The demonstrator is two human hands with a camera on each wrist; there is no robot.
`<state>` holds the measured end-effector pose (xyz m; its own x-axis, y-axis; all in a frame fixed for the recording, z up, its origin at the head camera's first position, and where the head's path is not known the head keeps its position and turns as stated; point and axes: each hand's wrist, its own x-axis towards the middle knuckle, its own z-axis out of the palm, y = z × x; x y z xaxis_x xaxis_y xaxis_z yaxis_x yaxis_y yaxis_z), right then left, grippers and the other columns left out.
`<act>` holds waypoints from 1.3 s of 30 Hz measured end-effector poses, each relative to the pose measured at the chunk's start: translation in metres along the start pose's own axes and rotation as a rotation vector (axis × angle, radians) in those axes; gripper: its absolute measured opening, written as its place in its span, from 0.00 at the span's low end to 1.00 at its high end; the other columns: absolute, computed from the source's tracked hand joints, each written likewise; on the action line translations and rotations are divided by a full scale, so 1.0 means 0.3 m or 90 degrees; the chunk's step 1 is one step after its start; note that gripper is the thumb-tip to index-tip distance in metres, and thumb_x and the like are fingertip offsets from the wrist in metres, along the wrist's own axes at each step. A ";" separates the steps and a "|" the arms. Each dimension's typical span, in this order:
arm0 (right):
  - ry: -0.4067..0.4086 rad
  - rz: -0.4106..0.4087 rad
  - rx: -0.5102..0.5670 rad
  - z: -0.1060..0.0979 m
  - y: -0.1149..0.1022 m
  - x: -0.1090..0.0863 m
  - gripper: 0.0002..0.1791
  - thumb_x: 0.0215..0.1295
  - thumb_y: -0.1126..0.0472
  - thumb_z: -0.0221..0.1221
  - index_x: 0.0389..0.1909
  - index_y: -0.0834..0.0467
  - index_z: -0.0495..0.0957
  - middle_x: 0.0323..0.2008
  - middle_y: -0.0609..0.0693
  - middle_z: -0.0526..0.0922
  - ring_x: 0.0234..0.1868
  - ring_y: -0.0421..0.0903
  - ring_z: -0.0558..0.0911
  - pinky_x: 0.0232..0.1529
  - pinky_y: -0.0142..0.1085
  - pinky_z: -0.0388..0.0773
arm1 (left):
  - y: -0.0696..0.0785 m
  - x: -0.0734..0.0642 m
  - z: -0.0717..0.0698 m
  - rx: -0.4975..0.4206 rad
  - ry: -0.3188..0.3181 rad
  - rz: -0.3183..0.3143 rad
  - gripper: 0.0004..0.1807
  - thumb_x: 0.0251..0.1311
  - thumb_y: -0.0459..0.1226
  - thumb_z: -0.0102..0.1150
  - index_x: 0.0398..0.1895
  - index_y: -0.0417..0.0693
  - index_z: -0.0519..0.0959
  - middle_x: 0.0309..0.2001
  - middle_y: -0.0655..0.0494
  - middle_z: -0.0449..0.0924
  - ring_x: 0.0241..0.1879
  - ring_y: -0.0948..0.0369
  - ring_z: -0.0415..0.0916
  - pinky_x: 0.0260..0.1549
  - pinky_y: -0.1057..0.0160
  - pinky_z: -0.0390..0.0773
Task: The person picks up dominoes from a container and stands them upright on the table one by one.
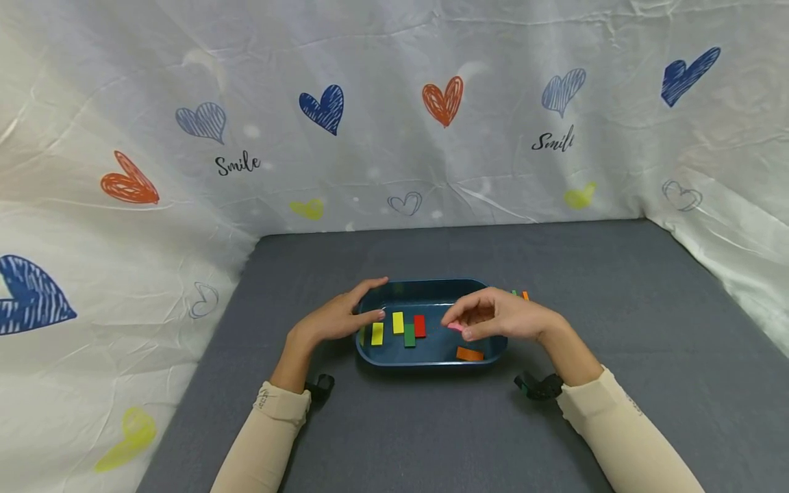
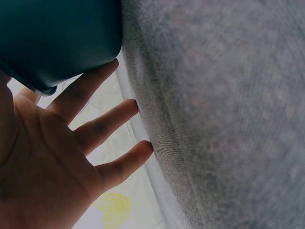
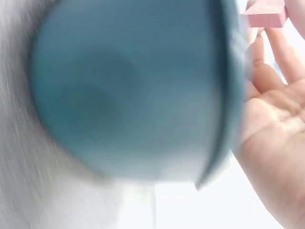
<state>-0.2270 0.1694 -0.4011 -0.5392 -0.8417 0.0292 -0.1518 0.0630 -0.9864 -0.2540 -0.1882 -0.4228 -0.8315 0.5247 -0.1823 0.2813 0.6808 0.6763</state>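
Observation:
A dark teal tray (image 1: 431, 363) sits on the grey table. My left hand (image 1: 335, 316) holds its left end, thumb over the rim and a finger against the outer wall; the other fingers spread toward the table in the left wrist view. Above the tray's right part, my right hand (image 1: 505, 315) pinches a pink block (image 1: 455, 326) between thumb and fingertips. Inside the tray lie two yellow blocks, one yellow block (image 1: 377, 334) nearest the left end, a green block (image 1: 409, 335), a red block (image 1: 420, 326) and an orange block (image 1: 470, 354).
Just past the right hand, a green piece (image 1: 514, 292) and an orange piece (image 1: 525, 296) show, mostly hidden. A white curtain (image 1: 376, 157) printed with hearts hangs behind and beside the grey table (image 1: 419, 424). Each wrist wears a black device (image 1: 539, 387).

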 end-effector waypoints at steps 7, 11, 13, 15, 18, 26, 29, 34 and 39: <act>0.178 -0.055 -0.012 -0.101 -0.031 -0.140 0.18 0.69 0.74 0.59 0.57 0.61 0.80 0.45 0.47 0.85 0.43 0.40 0.82 0.43 0.33 0.83 | -0.001 -0.006 -0.005 0.000 0.002 0.014 0.40 0.71 0.56 0.57 0.80 0.76 0.50 0.82 0.54 0.52 0.77 0.44 0.58 0.69 0.33 0.64; 0.288 -0.073 -0.030 -0.150 -0.013 -0.212 0.19 0.69 0.76 0.58 0.58 0.62 0.79 0.46 0.46 0.86 0.45 0.40 0.85 0.42 0.32 0.83 | -0.007 -0.012 -0.006 -0.006 0.001 0.010 0.40 0.71 0.57 0.57 0.80 0.76 0.50 0.82 0.56 0.51 0.77 0.45 0.58 0.69 0.34 0.64; 0.349 -0.061 -0.035 -0.167 0.000 -0.245 0.18 0.70 0.75 0.58 0.59 0.63 0.78 0.47 0.45 0.87 0.46 0.39 0.85 0.45 0.32 0.84 | -0.010 -0.013 -0.005 -0.009 0.000 0.011 0.39 0.71 0.58 0.56 0.80 0.77 0.50 0.82 0.57 0.51 0.77 0.46 0.58 0.69 0.35 0.65; 0.404 -0.039 -0.047 -0.180 0.016 -0.272 0.18 0.70 0.72 0.59 0.59 0.63 0.78 0.47 0.43 0.87 0.47 0.39 0.86 0.46 0.30 0.84 | -0.014 -0.014 -0.004 -0.012 -0.001 0.017 0.39 0.71 0.58 0.56 0.80 0.76 0.50 0.82 0.57 0.51 0.77 0.46 0.58 0.69 0.35 0.65; 0.459 0.000 -0.072 -0.195 0.042 -0.305 0.17 0.71 0.69 0.61 0.59 0.63 0.79 0.46 0.41 0.87 0.45 0.38 0.86 0.46 0.29 0.83 | -0.017 -0.014 -0.002 -0.017 -0.002 0.020 0.39 0.71 0.58 0.56 0.80 0.78 0.50 0.82 0.58 0.50 0.77 0.46 0.58 0.69 0.35 0.65; 0.481 0.091 -0.136 -0.221 0.126 -0.342 0.20 0.69 0.62 0.65 0.56 0.68 0.76 0.45 0.43 0.87 0.43 0.37 0.85 0.46 0.33 0.84 | -0.015 -0.012 0.000 -0.016 -0.004 0.031 0.39 0.71 0.57 0.55 0.81 0.75 0.50 0.82 0.58 0.49 0.78 0.46 0.55 0.70 0.35 0.63; 0.466 0.128 -0.163 -0.224 0.152 -0.338 0.23 0.68 0.59 0.67 0.56 0.69 0.76 0.45 0.48 0.86 0.43 0.37 0.85 0.45 0.34 0.84 | -0.011 -0.013 -0.002 -0.016 -0.006 0.037 0.40 0.72 0.57 0.56 0.81 0.73 0.49 0.82 0.56 0.49 0.78 0.44 0.56 0.69 0.33 0.63; 0.433 0.158 -0.178 -0.226 0.177 -0.330 0.21 0.66 0.59 0.68 0.54 0.68 0.77 0.44 0.54 0.85 0.42 0.40 0.85 0.44 0.36 0.86 | -0.006 -0.012 -0.003 -0.018 -0.007 0.036 0.40 0.71 0.56 0.56 0.81 0.72 0.50 0.82 0.55 0.50 0.77 0.44 0.58 0.69 0.33 0.63; 0.416 0.172 -0.188 -0.222 0.183 -0.327 0.20 0.65 0.62 0.69 0.52 0.67 0.77 0.46 0.60 0.83 0.42 0.41 0.84 0.43 0.35 0.85 | -0.006 -0.008 -0.001 -0.014 -0.009 0.031 0.40 0.71 0.57 0.56 0.81 0.74 0.50 0.82 0.56 0.50 0.77 0.44 0.58 0.69 0.34 0.64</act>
<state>-0.2375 0.2912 -0.4474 -0.9554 -0.2941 -0.0266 -0.1105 0.4398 -0.8913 -0.2527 -0.1908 -0.4234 -0.8105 0.5641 -0.1580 0.3109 0.6428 0.7001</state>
